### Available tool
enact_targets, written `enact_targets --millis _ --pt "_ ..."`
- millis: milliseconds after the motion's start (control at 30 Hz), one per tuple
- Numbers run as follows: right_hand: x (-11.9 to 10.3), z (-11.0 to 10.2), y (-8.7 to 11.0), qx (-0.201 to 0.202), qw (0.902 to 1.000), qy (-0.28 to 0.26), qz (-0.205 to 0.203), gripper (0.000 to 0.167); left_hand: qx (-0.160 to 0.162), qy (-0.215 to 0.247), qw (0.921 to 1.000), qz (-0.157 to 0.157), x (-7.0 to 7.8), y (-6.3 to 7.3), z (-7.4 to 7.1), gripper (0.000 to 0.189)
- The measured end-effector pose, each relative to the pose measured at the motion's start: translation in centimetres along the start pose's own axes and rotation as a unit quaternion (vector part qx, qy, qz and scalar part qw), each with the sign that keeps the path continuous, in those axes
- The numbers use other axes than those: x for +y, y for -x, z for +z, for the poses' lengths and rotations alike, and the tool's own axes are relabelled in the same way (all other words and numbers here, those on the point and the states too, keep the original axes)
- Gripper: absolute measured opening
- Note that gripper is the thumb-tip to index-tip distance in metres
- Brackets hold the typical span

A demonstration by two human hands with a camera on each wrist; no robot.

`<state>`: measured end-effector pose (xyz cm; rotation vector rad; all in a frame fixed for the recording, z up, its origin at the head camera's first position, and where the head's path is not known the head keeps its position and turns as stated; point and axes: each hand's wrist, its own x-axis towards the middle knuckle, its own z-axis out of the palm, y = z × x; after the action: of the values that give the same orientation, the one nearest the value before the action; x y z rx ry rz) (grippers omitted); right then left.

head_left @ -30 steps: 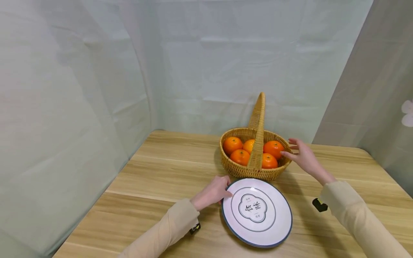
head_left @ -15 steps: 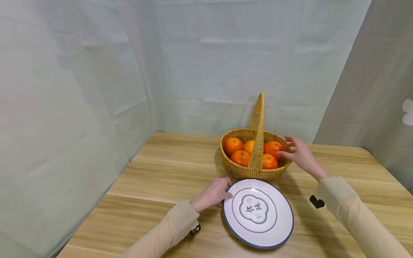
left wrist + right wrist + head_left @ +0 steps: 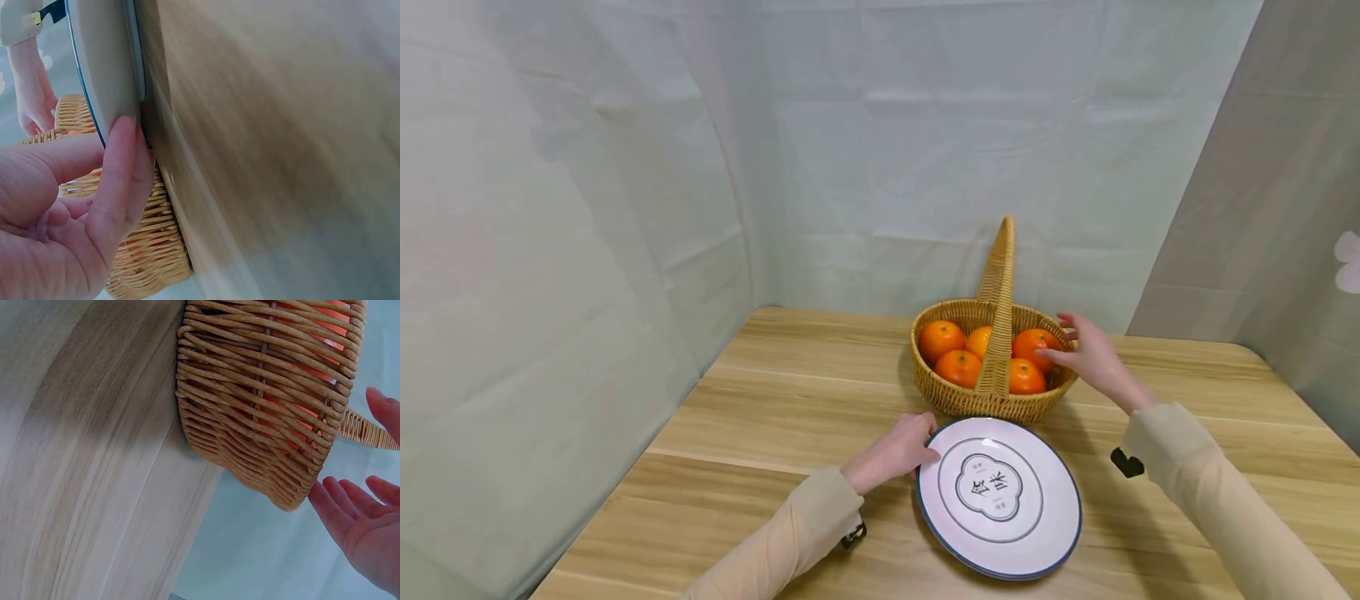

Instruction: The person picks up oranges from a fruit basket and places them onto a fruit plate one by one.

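My left hand (image 3: 895,454) pinches the left rim of a white plate (image 3: 1051,508) with a blue edge and dark characters in its middle. In the left wrist view the fingers (image 3: 112,181) lie under the plate (image 3: 103,56), with the thumb on its other side. Just behind the plate stands a wicker basket (image 3: 988,408) with a tall handle, holding several oranges (image 3: 958,367). My right hand (image 3: 1097,362) is at the basket's right rim, thumb near the right-hand orange (image 3: 1033,343). The right wrist view has its fingers spread, with one at the rim of the basket (image 3: 269,406).
A wooden table (image 3: 760,400) lies under everything. Pale cloth (image 3: 925,150) hangs behind it and along the left side. The basket handle (image 3: 1000,292) arches up over the oranges.
My right hand has shifted slightly left, farther over the basket rim toward the oranges. The left hand keeps its grip on the plate, which stays nearly in place.
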<state>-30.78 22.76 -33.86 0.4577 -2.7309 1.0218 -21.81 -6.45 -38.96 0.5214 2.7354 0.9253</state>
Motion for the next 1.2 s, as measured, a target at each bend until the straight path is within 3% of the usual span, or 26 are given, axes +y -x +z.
enact_targets --millis 467,1200 --pt "-0.5 0.8 -0.8 0.002 0.9988 0.049 0.0 0.072 -0.01 0.002 0.9997 -0.02 0.2 0.0 -0.1 0.019" --pt "-1.1 2.1 -1.7 -0.029 0.995 0.092 0.029 0.073 -0.01 0.004 0.9999 -0.009 0.1 0.2 -0.2 0.019"
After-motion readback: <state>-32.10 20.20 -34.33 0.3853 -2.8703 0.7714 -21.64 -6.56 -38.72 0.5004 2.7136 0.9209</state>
